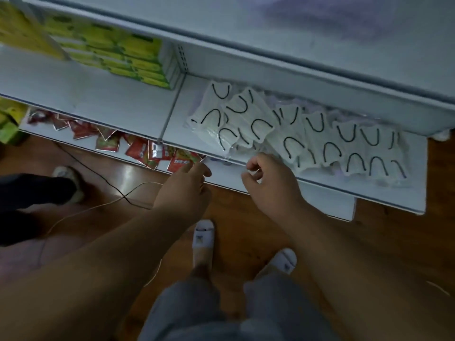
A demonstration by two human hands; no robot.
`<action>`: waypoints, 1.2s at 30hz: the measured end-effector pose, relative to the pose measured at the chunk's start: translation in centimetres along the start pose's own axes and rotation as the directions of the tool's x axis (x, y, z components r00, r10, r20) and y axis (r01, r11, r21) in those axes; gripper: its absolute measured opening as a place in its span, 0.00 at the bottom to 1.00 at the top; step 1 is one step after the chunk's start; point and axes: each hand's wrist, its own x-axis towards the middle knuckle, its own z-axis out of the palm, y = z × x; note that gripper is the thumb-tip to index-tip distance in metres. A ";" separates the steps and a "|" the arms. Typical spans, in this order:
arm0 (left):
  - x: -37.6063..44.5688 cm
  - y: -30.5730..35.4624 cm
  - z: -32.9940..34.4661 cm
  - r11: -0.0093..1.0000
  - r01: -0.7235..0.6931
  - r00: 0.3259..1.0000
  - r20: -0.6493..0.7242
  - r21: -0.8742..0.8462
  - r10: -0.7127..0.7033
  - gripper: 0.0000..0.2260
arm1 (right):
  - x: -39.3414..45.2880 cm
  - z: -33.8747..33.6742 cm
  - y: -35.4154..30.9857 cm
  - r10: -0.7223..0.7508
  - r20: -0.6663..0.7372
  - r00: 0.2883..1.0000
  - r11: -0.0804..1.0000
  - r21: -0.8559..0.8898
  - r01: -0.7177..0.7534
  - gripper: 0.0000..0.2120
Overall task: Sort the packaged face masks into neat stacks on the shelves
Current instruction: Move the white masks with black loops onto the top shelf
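Several clear-packaged white face masks (290,134) with black ear loops lie spread in overlapping rows on a white shelf (369,193). My right hand (268,180) hovers just in front of the shelf's front edge, below the masks, fingers loosely curled and holding nothing. Further left, my left hand (189,185) reaches toward the lower shelf edge with fingers extended, also holding nothing. Neither hand touches a mask.
Green and yellow boxes (123,57) are stacked at the back of the left shelf section. Red snack packets (138,151) lie scattered on the lowest shelf. Thin cables (103,183) run over the wooden floor. Another person's leg and shoe (66,183) stand at left.
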 end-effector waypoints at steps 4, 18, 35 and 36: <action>3.2 -3.7 1.8 1.000 0.014 1.000 -0.013 0.025 -0.014 0.16 | 5.1 6.2 1.6 -0.017 0.089 0.996 0.992 -0.126 0.029 0.10; 12.5 -8.7 10.6 0.921 0.219 0.972 -0.006 -0.322 -0.234 0.11 | 18.5 17.7 8.2 -0.170 0.145 0.975 0.745 -0.629 0.223 0.23; 17.0 -8.5 8.3 0.318 0.546 0.745 0.277 -0.775 -0.606 0.15 | 17.7 15.8 5.6 -0.050 0.123 0.991 0.976 0.214 0.022 0.15; 17.1 -8.6 8.2 0.399 0.582 0.749 0.276 -0.708 -0.602 0.16 | 18.3 15.7 5.5 -0.098 0.066 0.993 0.989 0.119 0.089 0.15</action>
